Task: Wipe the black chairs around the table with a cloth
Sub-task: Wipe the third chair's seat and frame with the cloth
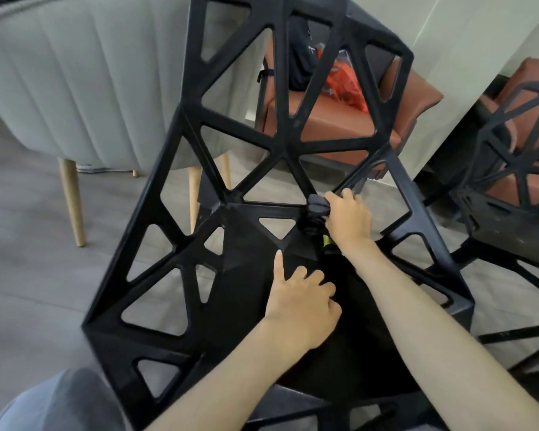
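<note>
Right hand (pixel 349 220) gripping dark cloth (pixel 318 206) against black chair (pixel 237 169) strut.

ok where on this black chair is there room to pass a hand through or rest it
The big triangular gaps in the black chair on its left side are open to the floor. The solid seat panel left of the left hand is bare. It is crowded at the bar junction where the right hand grips the dark cloth.

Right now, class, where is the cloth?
In the head view, the dark cloth is bunched in the right hand, right of centre, pressed against a strut of the black chair.
</note>
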Tool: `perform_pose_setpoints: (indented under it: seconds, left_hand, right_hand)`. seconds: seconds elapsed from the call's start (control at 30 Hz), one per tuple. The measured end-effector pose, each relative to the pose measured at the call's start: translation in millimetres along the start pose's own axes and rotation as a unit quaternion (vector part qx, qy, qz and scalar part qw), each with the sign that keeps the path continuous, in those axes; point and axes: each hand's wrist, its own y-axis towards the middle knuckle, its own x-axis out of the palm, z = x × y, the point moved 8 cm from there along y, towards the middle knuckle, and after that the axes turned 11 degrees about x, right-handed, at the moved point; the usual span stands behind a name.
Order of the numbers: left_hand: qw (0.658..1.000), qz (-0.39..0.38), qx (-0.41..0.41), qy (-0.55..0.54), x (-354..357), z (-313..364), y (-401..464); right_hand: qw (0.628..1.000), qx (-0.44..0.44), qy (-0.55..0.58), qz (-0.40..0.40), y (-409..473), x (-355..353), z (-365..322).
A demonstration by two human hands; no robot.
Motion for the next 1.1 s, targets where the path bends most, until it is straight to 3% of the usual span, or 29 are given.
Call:
perform_pose_setpoints:
  seconds: [0.17, 0.27, 0.47, 0.6, 0.7, 0.77, 0.9, 1.0, 1.1]
  left_hand:
    - [1.0, 0.0, -0.001, -0.011, 0.9, -0.3, -1.9]
    - [1.0, 0.005, -0.005, -0.011, 2.5, -0.7, -2.3]
    - [1.0, 0.005, -0.006, 0.002, 2.6, 1.5, -3.5]
    - [1.0, -0.006, 0.004, 0.004, 2.4, -1.8, -5.0]
    - [0.997, -0.013, 0.014, -0.07, -1.9, -6.4, -15.2]
    - [0.991, 0.026, -0.015, -0.13, -11.3, -17.3, -27.7]
    - [0.982, 0.154, -0.1, -0.051, -55.2, -45.5, -62.5]
    - [0.976, 0.176, -0.126, -0.023, -72.4, -61.8, -80.7]
    - [0.977, 0.176, -0.12, -0.008, -77.8, -67.3, -86.5]
  right_hand:
    - [0.996, 0.01, -0.092, -0.011, -53.3, -25.7, 61.5]
    - [0.996, 0.015, -0.085, 0.004, -58.0, -25.4, 74.2]
    - [1.0, 0.0, 0.029, 0.003, -9.3, 6.9, 10.8]
    - [0.994, -0.007, 0.085, -0.069, 3.4, 17.3, 5.8]
    - [0.98, -0.009, 0.147, -0.134, -36.4, 11.9, 19.4]
    - [0.974, -0.033, 0.17, -0.148, -78.4, 2.4, 25.9]
    - [0.96, -0.114, 0.19, -0.173, -162.5, -28.9, 25.9]
    - [0.954, -0.146, 0.192, -0.179, -183.1, -31.5, 18.5]
    - [0.966, -0.122, 0.165, -0.157, -151.1, -10.8, 11.5]
